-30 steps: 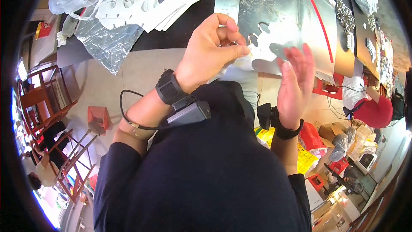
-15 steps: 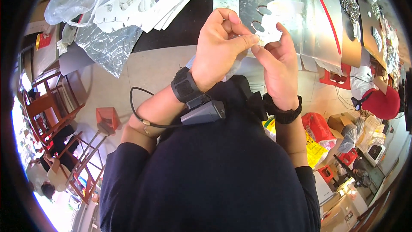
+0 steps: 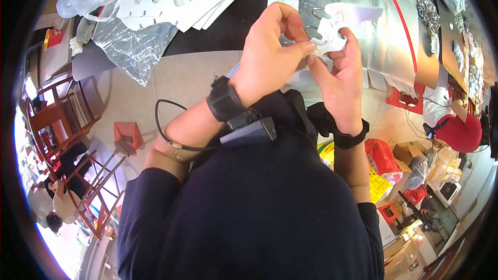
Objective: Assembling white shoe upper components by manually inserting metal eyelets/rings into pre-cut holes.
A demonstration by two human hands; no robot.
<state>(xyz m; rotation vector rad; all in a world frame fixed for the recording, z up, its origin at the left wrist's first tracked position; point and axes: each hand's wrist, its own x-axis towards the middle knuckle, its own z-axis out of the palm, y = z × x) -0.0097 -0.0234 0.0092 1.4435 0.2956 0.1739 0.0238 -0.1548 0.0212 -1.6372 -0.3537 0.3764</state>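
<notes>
"Looking through the head view, where do you have the white card (image 3: 337,23)?"

"I have it over the silvery sheet (image 3: 381,54) on the desk (image 3: 207,44), with metal loops (image 3: 313,12) at its left edge."

"And the fingers?"

"On my left hand (image 3: 272,54), thumb and forefinger are drawn close together at the card's lower left; I can't tell whether something small sits between them. My right hand (image 3: 340,80) has its fingers curled at the card's lower right, forefinger bent against it, thumb tip just beside the left thumb."

"How would it handle?"

"Light and thin, I'd judge: fairly stiff, but easily creased where the wavy outline narrows. The metal loops look smooth, so they may slip. I'd pinch the broad, plain part by its edges and spare the cut-outs."
</notes>
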